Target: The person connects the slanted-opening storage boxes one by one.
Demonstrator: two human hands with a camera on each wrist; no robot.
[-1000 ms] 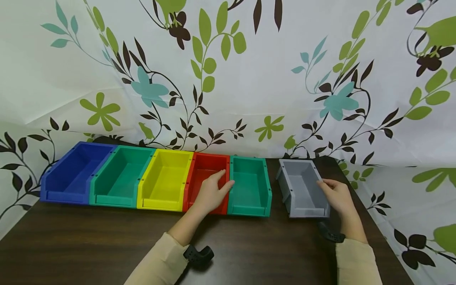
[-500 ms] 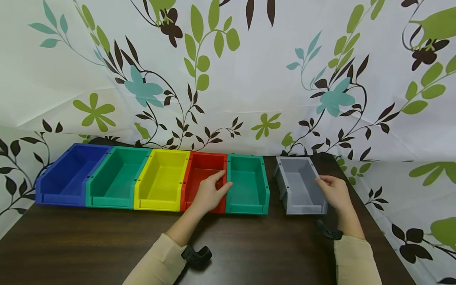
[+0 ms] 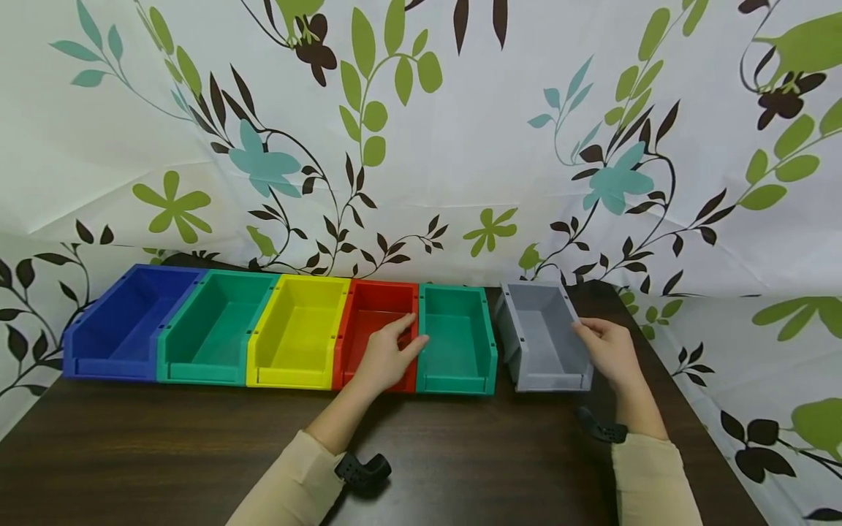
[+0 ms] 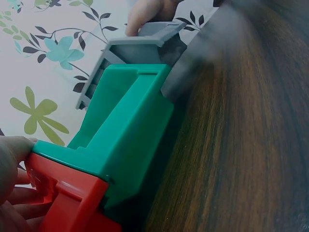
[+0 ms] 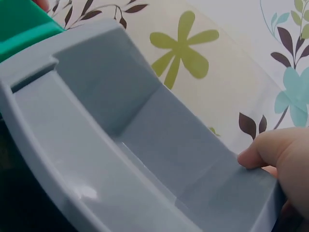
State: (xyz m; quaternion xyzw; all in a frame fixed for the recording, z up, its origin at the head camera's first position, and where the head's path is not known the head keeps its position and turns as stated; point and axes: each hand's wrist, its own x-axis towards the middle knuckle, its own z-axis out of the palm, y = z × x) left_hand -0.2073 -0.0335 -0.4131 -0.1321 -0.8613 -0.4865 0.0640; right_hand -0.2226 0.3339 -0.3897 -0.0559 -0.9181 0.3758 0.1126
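Note:
In the head view, my right hand [image 3: 608,351] grips the right wall of a grey open-front storage bin [image 3: 551,340], thumb inside and fingers outside. A narrow gap parts this bin from a green storage bin [image 3: 457,340] on its left. My left hand [image 3: 388,358] pinches the adjoining walls of that green bin and a red storage bin [image 3: 358,332], thumb on the green side and fingers in the red bin. The left wrist view shows the thumb [image 4: 14,147] at the shared rim. In the right wrist view, the grey bin [image 5: 159,140] is close up and empty.
Further left in the same row stand a yellow bin [image 3: 302,329], another green bin [image 3: 220,329] and a blue bin [image 3: 131,321], side by side. They rest on a dark wooden table [image 3: 197,453], backed by a leaf-patterned white sheet [image 3: 447,183].
My right hand has moved the grey bin to the left, narrowing the gap to the green bin. The left hand has kept its grip at the red and green walls. The head view has shifted slightly.

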